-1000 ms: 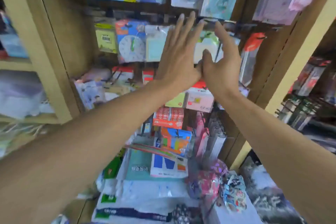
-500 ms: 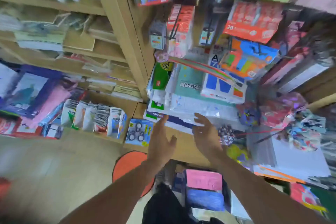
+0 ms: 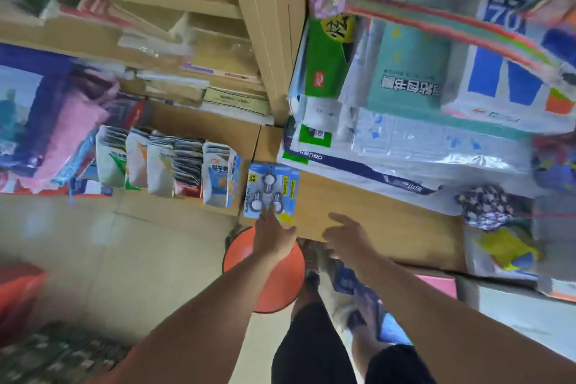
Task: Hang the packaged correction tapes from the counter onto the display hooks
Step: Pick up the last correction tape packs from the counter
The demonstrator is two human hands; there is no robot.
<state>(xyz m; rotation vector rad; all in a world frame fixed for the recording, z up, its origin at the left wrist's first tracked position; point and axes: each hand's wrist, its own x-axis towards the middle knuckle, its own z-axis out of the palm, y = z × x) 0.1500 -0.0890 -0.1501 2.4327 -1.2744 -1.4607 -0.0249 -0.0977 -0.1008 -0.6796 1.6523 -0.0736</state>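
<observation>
A blue blister pack of correction tapes (image 3: 270, 188) lies flat on the wooden counter (image 3: 374, 221), near its left front corner. My left hand (image 3: 274, 235) reaches over the pack's near edge, fingers spread and touching or just above it, holding nothing. My right hand (image 3: 347, 238) hovers open over the bare counter to the right of the pack, blurred by motion. The display hooks are out of the picture.
Upright white-and-blue packets (image 3: 168, 167) stand in a row left of the pack. Stacked paper reams and plastic-wrapped sheets (image 3: 405, 121) crowd the counter's back. A wooden shelf post (image 3: 271, 40) rises behind. An orange stool (image 3: 265, 268) sits on the floor below.
The view has swung from the hanging display down to the counter. Both hands have dropped from the hooks, and the left one now reaches the correction tape pack.
</observation>
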